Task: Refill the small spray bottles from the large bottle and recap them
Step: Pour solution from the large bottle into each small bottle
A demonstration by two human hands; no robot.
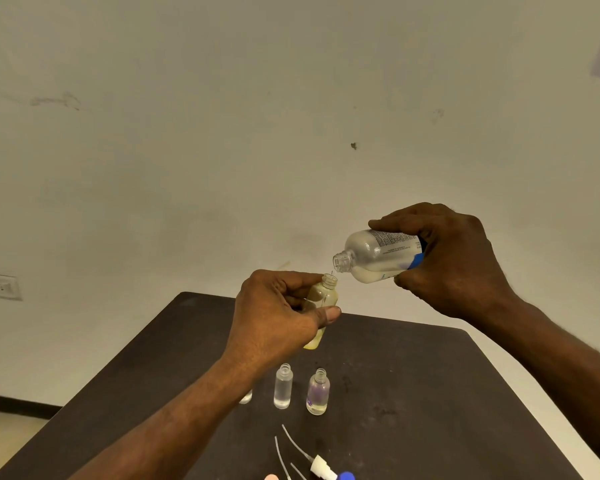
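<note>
I'm seeing the right hand (454, 261) gripping the tilted large bottle (378, 255), some clear liquid inside, mouth above the yellowish small bottle (323, 299) the left hand (278, 320) is pinching.

Barely visible behind the left forearm (174, 424): a third small clear bottle (246, 397) on the dark table (413, 393), only its lower corner peeking out. Cut off at the bottom edge: a white spray pump head with thin dip tube (321, 467), a blue cap (346, 476) and a pale pink cap (271, 477), plus two more loose tubes running out of view. Mostly wrapped in the left hand (274, 320), the small yellowish bottle (323, 299), and too small and blurred to read, the print on the large clear bottle's label (397, 242), its base buried in the right hand (458, 261).
</note>
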